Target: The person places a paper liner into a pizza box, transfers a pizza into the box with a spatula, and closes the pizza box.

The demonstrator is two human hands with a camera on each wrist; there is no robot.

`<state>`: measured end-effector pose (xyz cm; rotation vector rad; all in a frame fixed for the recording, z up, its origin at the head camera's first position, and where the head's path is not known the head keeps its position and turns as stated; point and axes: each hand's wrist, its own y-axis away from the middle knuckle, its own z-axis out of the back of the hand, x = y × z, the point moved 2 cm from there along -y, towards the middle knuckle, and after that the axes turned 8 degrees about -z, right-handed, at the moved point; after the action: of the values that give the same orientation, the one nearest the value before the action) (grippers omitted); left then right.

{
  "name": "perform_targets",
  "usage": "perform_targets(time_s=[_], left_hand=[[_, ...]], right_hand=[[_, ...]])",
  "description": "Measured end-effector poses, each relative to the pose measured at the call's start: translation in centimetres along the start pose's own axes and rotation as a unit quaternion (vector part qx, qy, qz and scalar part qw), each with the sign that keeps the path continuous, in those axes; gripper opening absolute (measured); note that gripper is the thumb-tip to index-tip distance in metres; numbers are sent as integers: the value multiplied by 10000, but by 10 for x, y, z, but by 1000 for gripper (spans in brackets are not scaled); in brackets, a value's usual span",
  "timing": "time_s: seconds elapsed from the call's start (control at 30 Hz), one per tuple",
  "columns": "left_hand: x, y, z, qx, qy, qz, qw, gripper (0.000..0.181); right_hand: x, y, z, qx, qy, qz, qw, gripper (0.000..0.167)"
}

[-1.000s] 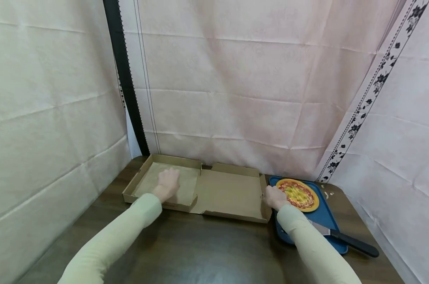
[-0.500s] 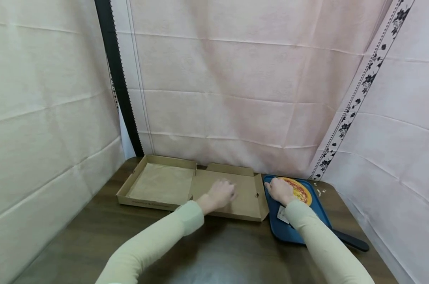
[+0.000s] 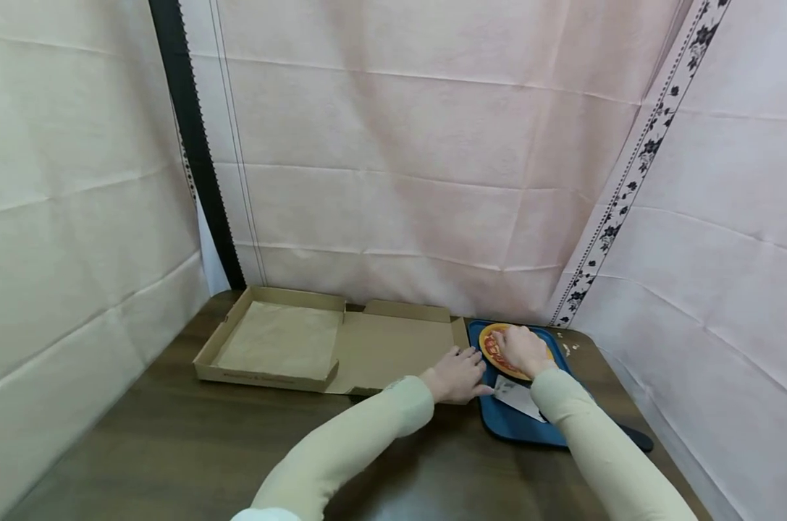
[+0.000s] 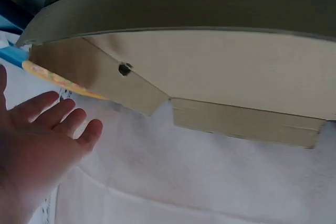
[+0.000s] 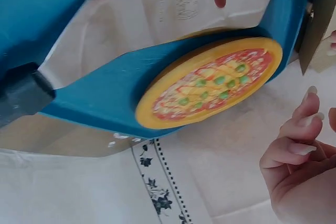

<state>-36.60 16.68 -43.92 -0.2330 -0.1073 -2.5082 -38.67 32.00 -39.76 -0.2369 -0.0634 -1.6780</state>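
My left hand (image 3: 455, 376) hovers by the near right corner of the open cardboard pizza box (image 3: 393, 347), fingers spread and holding nothing. Its thumb points toward the blue tray (image 3: 520, 427). Over the pizza (image 5: 210, 85) on that tray is my right hand (image 3: 526, 351), covering part of it in the head view. In the right wrist view its fingers (image 5: 296, 153) are loosely curled, with nothing visible between them; whether they touch the pizza I cannot tell. A pizza server's metal blade (image 3: 520, 398) lies on the tray beside the pizza, with its black handle (image 3: 637, 438) sticking out past the edge.
A sheet of brown paper (image 3: 282, 336) lines the left half of the box. White crumbs (image 3: 567, 349) lie on the dark wooden table (image 3: 139, 449) behind the tray. Light cloth (image 3: 393, 181) hangs at the back and both sides.
My left hand has moved right from above the paper-lined half to beside the tray, its fingers spreading. My right hand has moved from the box's right edge to over the pizza.
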Motion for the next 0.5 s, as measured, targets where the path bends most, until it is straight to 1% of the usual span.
perform_targets(time_s=[0.07,0.13,0.27,0.37,0.5], left_hand=[[-6,-7,1,62,-97,-28,9999,64],[-11,-13,0,138,-101,15,9999,66],[-11,-16,-2,420,-32,250,9988,79],[-9,-15,-3,605,-319,285,9973,88],[-9,-14,-3,714,-863,100,9937,93]], right_hand=[[-5,2,-1,64,-38,-116,9999,49],[-10,3,-2,141,-29,-230,9996,49],[-24,5,-4,302,50,-277,9991,47],[-38,9,-2,488,80,-271,9984,43],[-63,19,1,985,103,-310,9946,34]])
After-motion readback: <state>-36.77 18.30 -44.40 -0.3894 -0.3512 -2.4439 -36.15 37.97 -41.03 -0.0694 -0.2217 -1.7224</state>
